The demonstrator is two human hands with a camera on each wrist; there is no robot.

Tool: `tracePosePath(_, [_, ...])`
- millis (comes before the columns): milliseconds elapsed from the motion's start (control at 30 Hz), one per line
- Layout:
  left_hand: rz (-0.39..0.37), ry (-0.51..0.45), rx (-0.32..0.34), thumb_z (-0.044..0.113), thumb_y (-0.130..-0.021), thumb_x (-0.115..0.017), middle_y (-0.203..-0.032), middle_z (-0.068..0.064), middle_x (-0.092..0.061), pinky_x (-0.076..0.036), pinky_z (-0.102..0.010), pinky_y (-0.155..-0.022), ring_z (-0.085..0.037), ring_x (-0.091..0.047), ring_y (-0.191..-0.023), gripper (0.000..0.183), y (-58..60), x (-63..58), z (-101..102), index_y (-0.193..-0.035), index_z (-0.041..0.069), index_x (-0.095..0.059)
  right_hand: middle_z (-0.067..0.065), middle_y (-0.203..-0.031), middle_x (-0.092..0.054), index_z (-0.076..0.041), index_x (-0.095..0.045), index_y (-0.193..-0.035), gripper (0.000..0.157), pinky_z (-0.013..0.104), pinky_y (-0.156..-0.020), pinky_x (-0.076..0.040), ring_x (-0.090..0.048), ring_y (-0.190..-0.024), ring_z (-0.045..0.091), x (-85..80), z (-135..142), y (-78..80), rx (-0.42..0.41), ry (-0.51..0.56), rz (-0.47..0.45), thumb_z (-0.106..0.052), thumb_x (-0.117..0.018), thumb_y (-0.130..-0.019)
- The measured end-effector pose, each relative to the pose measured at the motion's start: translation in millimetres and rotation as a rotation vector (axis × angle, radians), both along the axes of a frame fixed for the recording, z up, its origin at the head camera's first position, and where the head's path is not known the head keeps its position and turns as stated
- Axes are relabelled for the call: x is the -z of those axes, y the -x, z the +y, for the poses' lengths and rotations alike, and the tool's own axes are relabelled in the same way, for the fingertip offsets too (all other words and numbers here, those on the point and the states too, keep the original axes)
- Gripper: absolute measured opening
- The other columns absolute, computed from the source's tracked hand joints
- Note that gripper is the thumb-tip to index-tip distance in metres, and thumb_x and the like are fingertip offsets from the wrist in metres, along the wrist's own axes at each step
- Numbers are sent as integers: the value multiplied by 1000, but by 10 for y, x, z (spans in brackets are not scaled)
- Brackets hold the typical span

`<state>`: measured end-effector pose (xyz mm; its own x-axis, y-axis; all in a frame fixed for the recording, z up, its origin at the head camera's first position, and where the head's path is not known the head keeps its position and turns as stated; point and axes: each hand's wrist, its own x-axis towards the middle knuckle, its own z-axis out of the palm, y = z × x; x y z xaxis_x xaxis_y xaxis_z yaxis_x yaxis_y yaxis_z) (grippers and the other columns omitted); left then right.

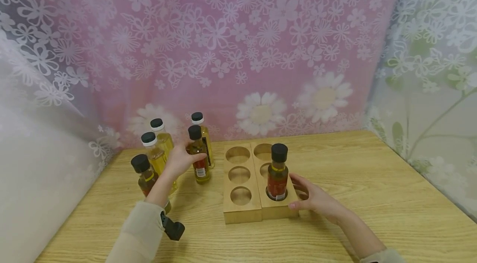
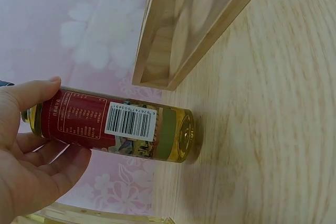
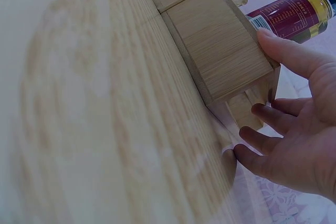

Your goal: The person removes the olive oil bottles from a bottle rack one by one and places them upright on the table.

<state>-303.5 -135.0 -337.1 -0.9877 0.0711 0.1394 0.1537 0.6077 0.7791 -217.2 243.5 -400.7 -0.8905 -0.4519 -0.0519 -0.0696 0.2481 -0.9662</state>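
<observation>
Our two hands at the oil bottles and the wooden holders

Our left hand curls its fingers round the amber glass bottle with the red label and black cap, which stands upright on the light wooden table, just left of the two pale wooden three-hole holder blocks; our right hand lies with fingers relaxed and spread against the right block's side, grasping nothing; a dark red-labelled bottle with a black cap sits in that block's nearest hole; four more capped bottles stand behind and left of our left hand; a pink flowered curtain hangs behind.
</observation>
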Motion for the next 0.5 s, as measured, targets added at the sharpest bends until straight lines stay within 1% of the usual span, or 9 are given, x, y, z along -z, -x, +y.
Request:
tracePosePath(200, [-16, 5, -6, 26, -81, -73, -115, -15, -59, -48, -46, -83, -33, -56, -104, 50, -18, 29, 15, -122, 4, -54, 29, -149, -5, 3, -6, -147, 92, 59, -105, -13, -8, -132, 52, -1, -7, -4, -1, 6, -6, -14, -70, -83])
tracePosePath(333, [-37, -6, -11, 26, -81, -72, -118, -16, -58, -47, -47, -85, -33, -55, -106, 54, -31, 43, 22, -126, 4, -52, 29, -149, -4, 3, -6, -146, 92, 60, -105, -13, -7, -132, 52, -4, -10, -7, -3, 9, -13, -13, -70, -83])
tracePosePath(500, [-41, -5, -15, 26, -82, -72, -120, -16, -57, -47, -47, -86, -34, -55, -108, 56, -13, 55, 26, -128, 5, -50, 29, -149, -4, 3, -5, -147, 93, 60, -105, -13, -7, -132, 52, -8, -7, -2, 2, 6, -10, -13, -70, -83])
